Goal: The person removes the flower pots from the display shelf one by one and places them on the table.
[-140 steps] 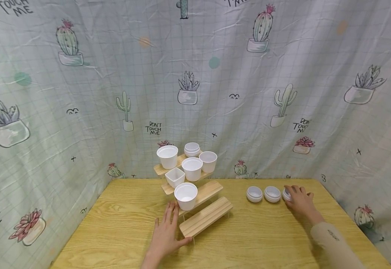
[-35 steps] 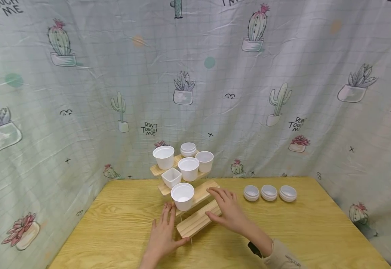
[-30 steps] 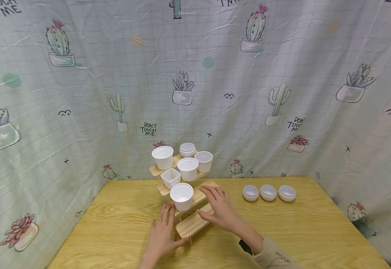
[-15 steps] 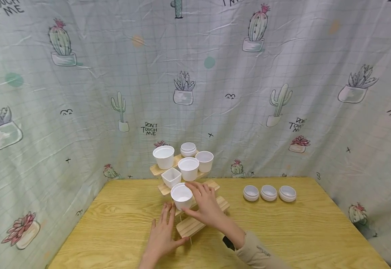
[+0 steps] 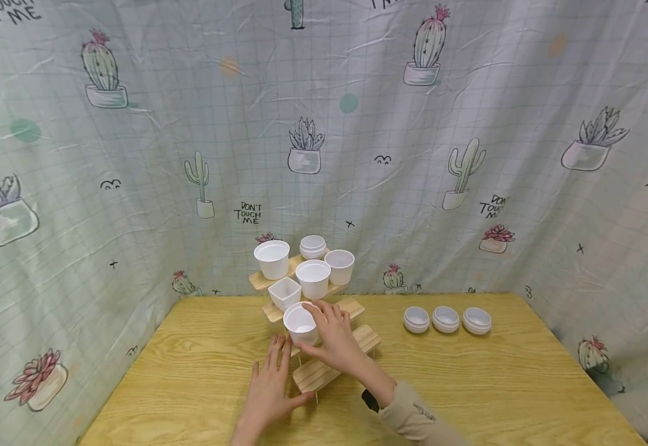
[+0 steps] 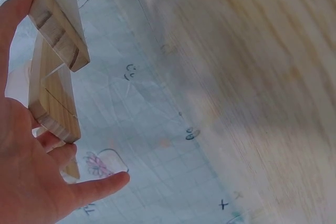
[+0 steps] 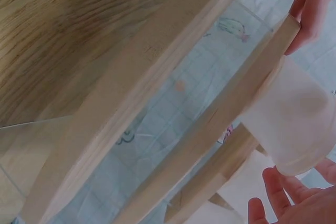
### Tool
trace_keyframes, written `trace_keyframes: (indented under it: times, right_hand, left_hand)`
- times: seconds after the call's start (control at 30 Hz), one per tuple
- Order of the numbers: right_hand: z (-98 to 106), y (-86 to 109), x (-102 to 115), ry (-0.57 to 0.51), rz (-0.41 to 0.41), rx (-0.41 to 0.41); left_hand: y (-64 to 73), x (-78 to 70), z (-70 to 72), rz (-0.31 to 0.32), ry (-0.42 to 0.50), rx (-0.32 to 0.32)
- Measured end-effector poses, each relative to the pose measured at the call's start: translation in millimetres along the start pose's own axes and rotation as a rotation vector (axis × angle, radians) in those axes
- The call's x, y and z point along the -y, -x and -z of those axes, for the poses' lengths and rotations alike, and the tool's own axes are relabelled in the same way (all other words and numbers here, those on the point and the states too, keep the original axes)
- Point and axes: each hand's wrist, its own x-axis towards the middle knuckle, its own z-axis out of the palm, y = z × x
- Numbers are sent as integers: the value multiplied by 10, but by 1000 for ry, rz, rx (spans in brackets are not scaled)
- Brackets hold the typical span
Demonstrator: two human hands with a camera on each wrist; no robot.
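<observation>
A tiered wooden stand (image 5: 335,360) with several plank steps stands on the table. Its near left end is held by my left hand (image 5: 269,387), thumb at the lowest plank's corner and fingers at the plank above. In the left wrist view, some of these fingers curl at a plank end (image 6: 55,114). My right hand (image 5: 337,339) grips a round white pot (image 5: 300,323) on the second plank from the bottom, fingertips over its rim and thumb low on its near side. The right wrist view shows this pot (image 7: 294,119) with fingertips at its rim.
Higher steps carry a square white pot (image 5: 285,293), round white pots (image 5: 313,280) and a small ridged bowl (image 5: 313,247). Three small white bowls (image 5: 445,320) stand in a row on the table (image 5: 469,384) to the right. A cactus-print curtain (image 5: 380,248) hangs behind.
My right hand has left the rightmost small bowl, moved left across the stand and taken hold of the round pot. The left hand stays at the stand's left end.
</observation>
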Motion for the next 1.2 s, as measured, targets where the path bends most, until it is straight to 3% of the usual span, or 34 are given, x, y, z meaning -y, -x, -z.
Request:
trace_keyframes:
  times: [0.5,0.73,0.93,1.2]
  right_hand:
    - [-81,-12,-17,37,-3,-52]
    - [-62,27,-39,-6,32,-97]
    - [-18,87,-52,-51,30,-82]
    - [99,228,-69,-34,17,-71]
  left_hand:
    - [-6,10,-6,-2,5,4]
    - [4,23,-10,-6,0,3]
    - [5,7,5,-4,-6,16]
    - [6,7,2,-12,-5,-18]
